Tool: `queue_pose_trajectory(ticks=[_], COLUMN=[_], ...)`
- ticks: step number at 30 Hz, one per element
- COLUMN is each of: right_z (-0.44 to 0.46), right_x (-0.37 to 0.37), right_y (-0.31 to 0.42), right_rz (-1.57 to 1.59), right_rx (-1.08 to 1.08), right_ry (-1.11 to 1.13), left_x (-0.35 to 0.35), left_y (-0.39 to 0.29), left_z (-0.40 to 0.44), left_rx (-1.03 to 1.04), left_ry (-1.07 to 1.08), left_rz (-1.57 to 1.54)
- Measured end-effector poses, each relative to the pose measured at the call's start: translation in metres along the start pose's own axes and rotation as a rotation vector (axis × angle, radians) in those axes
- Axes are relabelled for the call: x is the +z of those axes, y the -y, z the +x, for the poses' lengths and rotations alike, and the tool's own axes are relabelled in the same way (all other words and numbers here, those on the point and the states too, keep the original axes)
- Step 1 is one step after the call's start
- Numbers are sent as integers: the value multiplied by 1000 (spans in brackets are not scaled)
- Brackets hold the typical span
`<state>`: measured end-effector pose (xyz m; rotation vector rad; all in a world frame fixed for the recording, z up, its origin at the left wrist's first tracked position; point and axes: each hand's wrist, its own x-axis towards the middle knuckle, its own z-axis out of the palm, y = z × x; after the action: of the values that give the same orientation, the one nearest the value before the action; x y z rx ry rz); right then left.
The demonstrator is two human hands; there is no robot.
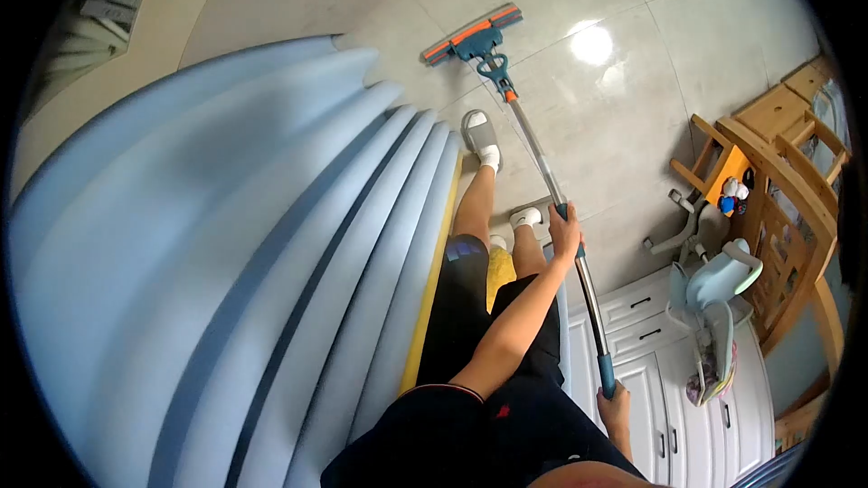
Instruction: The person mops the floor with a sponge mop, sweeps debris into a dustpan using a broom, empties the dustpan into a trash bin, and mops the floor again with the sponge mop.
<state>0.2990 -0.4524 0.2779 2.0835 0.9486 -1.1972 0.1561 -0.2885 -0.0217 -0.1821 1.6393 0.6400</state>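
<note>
A sponge mop with a silver pole and teal grips slants across the view from lower right to upper middle. Its teal and orange head lies on the grey tiled floor. My left hand is wrapped around the grip partway down the pole. Lower down, my right hand is closed on the teal end of the handle, its fingers partly hidden. My feet, in slippers, stand on the floor to the left of the pole.
A light blue pleated curtain with yellow trim fills the left side, close to my leg. White cabinets with dark handles are at lower right. A blue-grey swivel chair, a wooden stool and wooden bed-like furniture line the right.
</note>
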Motion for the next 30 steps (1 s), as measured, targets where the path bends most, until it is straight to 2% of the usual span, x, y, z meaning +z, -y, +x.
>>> queue_pose_trajectory(ticks=[2, 3, 4, 5, 6, 7, 10, 12, 13, 17, 21, 22, 23, 26, 28, 30], right_z=[16, 24, 32, 41, 56, 68, 85, 80, 72, 44, 9, 4, 1, 0, 15, 24], right_x=[12, 18, 18, 11, 17, 25, 1, 7, -5, 19, 43, 48, 53, 60, 53, 30], right_y=[27, 34, 55, 78, 77, 75, 111, 96, 114, 61, -6, -21, -35, -57, -49, -27], right_rz=[36, 71, 72, 109, 81, 53, 117, 126, 127, 190, 175, 180, 175, 149, 104, 167], right_rx=[-4, -31, -87, -47, -130, -212, -169, -197, -221, -150, -113, -117, -81, -41, -125, -94], right_ry=[25, 46, 13, 59, 3, -49, -74, -114, -152, -55, -52, -56, -34, -28, -108, -44], left_x=[-11, -14, -18, -17, -16, -12, -3, -2, -2, -14, -29, -34, -35, -32, -23, -9], left_y=[-27, -22, -41, -62, -68, -92, -100, -102, -98, -60, 27, 44, 61, 72, 64, 41], left_z=[24, 45, 51, 61, 78, 78, 105, 96, 91, 60, 30, 22, 14, 9, 15, 27], left_rx=[-62, 42, 62, 65, 135, 101, 168, 73, 55, 108, 78, 33, 25, 8, -1, 6], left_ry=[30, -12, 18, 1, 1, 8, 1, 17, 8, 0, -8, 75, 58, 37, 31, -35], left_rz=[-50, 24, -4, 5, 38, -20, 26, -9, -23, 24, 68, -40, -13, 3, -4, 25])
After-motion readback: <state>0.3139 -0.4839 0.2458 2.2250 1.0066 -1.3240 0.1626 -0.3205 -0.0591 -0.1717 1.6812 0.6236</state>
